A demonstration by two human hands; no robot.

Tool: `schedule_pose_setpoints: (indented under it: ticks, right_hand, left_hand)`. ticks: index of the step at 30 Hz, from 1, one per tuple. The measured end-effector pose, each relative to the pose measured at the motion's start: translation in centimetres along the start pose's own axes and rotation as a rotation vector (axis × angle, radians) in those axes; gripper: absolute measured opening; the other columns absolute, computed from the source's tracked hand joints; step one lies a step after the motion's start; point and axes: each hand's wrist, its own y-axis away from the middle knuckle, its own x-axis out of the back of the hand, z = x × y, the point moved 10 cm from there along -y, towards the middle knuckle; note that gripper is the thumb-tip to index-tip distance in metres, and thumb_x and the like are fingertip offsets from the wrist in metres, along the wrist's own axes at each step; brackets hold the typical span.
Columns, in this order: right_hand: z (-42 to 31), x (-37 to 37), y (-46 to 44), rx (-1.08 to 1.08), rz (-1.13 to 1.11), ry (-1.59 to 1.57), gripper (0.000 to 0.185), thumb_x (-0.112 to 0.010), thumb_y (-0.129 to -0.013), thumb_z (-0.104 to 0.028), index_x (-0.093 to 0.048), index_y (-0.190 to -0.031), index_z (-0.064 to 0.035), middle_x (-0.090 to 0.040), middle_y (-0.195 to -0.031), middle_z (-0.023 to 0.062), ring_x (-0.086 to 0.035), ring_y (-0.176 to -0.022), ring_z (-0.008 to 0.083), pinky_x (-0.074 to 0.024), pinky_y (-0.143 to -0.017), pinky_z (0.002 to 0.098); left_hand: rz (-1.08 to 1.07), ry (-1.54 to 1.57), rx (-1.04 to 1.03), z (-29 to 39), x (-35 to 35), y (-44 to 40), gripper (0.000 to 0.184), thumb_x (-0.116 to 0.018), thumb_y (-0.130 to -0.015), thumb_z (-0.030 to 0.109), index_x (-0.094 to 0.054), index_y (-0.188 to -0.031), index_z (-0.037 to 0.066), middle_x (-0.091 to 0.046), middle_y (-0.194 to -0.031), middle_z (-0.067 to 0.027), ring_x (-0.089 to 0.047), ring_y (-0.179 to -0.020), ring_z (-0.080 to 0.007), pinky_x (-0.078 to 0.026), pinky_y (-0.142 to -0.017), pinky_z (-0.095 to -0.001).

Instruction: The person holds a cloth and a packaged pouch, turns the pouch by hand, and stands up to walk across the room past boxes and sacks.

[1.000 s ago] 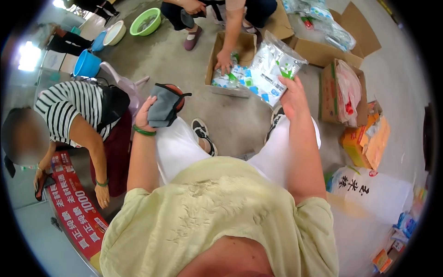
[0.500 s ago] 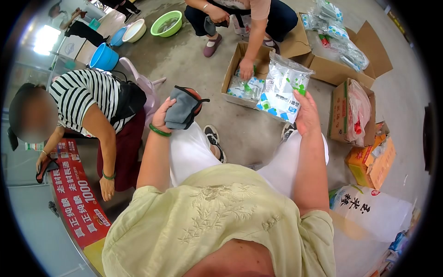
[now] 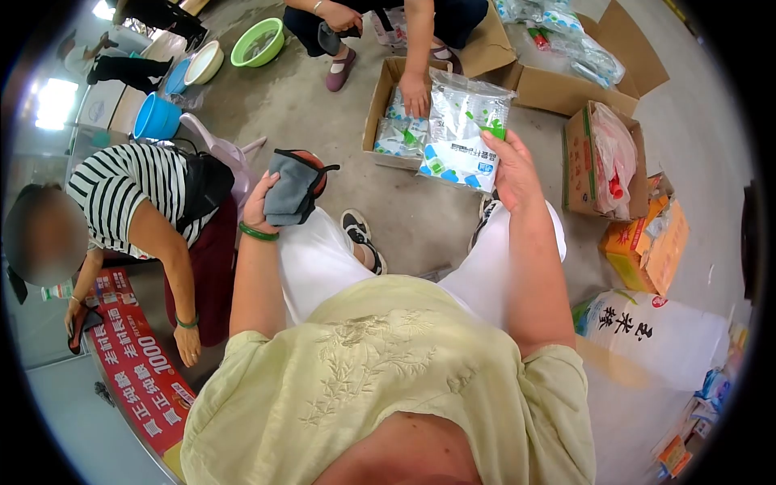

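In my left hand (image 3: 258, 207) is a folded grey cloth (image 3: 291, 192) with black edging, a small black loop and an orange-red side partly showing. My fingers are closed on its left edge. My right hand (image 3: 517, 171) pinches the right side of a clear plastic packet (image 3: 462, 153) printed in white, blue and green. The packet stands up in front of an open cardboard box (image 3: 394, 158) and hides part of it. Similar packets (image 3: 400, 136) lie in that box, where a crouching person's hand (image 3: 415, 93) reaches in.
A larger carton (image 3: 558, 93) of packets stands at the back right, with a box holding a pink bag (image 3: 616, 162) and an orange box (image 3: 647, 246) nearer me. On the left, a person in a striped top (image 3: 145, 190) leans over a red printed sheet (image 3: 133, 356). Basins (image 3: 257, 58) stand behind.
My view has shifted, so most surroundings sit further left and higher in the frame. Both my hands keep hold of the cloth and the packet, with little change in their pose.
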Motion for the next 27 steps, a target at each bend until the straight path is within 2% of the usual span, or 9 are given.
schedule_pose_setpoints:
  ticks: [18,20,25,27]
  right_hand:
    - [0.2,0.1,0.0,-0.016,0.012,0.033,0.029,-0.064,-0.083,-0.013,-0.053,-0.109,-0.0026,-0.061,-0.101,0.0057,-0.059,-0.091,0.0141,-0.0463,-0.081,0.0285]
    - [0.2,0.2,-0.1,-0.016,0.019,0.028,0.03,-0.063,-0.084,-0.012,-0.053,-0.11,-0.0024,-0.061,-0.101,0.006,-0.059,-0.092,0.0143,-0.0464,-0.082,0.0287]
    - [0.3,0.3,-0.1,-0.02,0.001,0.028,0.03,-0.062,-0.084,-0.012,-0.053,-0.111,-0.002,-0.062,-0.102,0.0061,-0.059,-0.092,0.0143,-0.0461,-0.082,0.0287]
    - [0.4,0.5,-0.2,-0.016,-0.003,0.029,0.03,-0.062,-0.084,-0.012,-0.053,-0.111,-0.0019,-0.062,-0.102,0.0061,-0.059,-0.092,0.0144,-0.0459,-0.083,0.0288]
  left_hand:
    - [-0.025,0.046,0.017,-0.1,0.3,-0.1,0.028,-0.046,-0.088,0.008,-0.047,-0.116,0.003,-0.06,-0.104,-0.0106,-0.061,-0.092,-0.0231,-0.051,-0.08,-0.0345]
    - [0.105,-0.016,-0.009,0.1,-0.3,0.3,0.02,-0.048,-0.089,0.011,-0.052,-0.108,0.004,-0.063,-0.094,-0.0073,-0.063,-0.082,-0.0198,-0.052,-0.073,-0.0308]
    - [0.074,-0.041,-0.015,0.1,-0.7,0.3,0.021,-0.047,-0.09,0.012,-0.051,-0.11,0.005,-0.062,-0.098,-0.0076,-0.062,-0.085,-0.0204,-0.052,-0.074,-0.0313]
    - [-0.023,-0.006,-0.008,0.1,-0.6,0.2,0.031,-0.044,-0.089,0.011,-0.045,-0.118,0.002,-0.059,-0.105,-0.0117,-0.06,-0.093,-0.0231,-0.05,-0.082,-0.0342]
